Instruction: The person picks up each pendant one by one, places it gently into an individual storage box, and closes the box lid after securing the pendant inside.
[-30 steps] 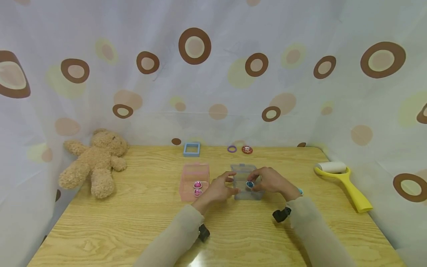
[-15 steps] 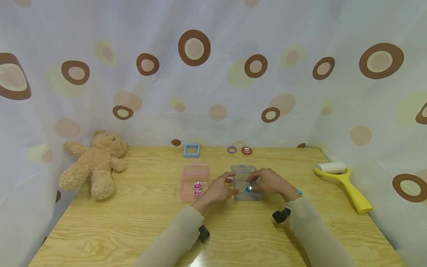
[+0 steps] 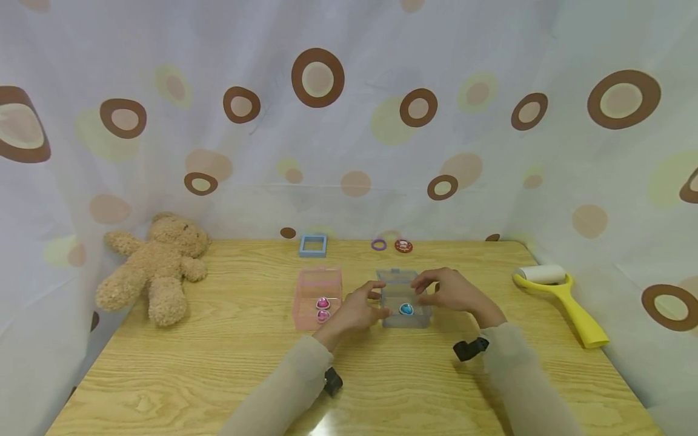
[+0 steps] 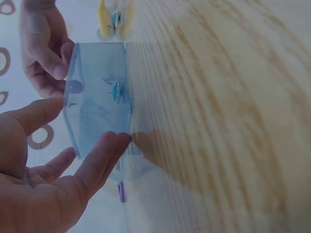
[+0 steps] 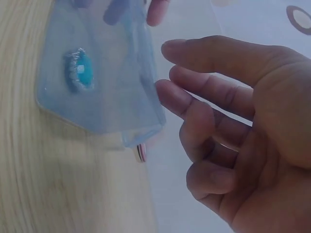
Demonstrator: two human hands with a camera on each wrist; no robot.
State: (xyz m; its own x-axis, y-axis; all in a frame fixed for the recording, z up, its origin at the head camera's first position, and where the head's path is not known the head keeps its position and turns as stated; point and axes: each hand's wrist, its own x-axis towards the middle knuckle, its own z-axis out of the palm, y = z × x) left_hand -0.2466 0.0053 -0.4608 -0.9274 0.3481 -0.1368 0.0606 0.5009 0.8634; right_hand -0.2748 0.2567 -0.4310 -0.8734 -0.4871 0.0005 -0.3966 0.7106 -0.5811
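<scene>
A clear blue plastic box (image 3: 389, 321) stands on the table with its lid up. Inside lies a blue gem with a silvery rim (image 3: 406, 309). My left hand (image 3: 357, 309) touches the box's left side, thumb and fingers spread along its edges. Just off the box's right side is my right hand (image 3: 455, 292); its loosely curled fingers (image 5: 214, 53) hold nothing. To the left, a pink box (image 3: 305, 312) stands with its lid up and two pink gems (image 3: 323, 303) in it. Another blue gem (image 4: 115, 18) shows beyond the box in the left wrist view; the head view hides it.
At the back lie a light blue square frame (image 3: 313, 254), a purple ring (image 3: 378, 244) and a red round badge (image 3: 403, 246). A teddy bear (image 3: 163, 260) is at the left. A yellow-handled roller (image 3: 572, 309) lies near the right edge, beside the curtain.
My right hand lowers the blue gem into the blue box, lets go of it and draws away to the right. The left hand stays at the box's side.
</scene>
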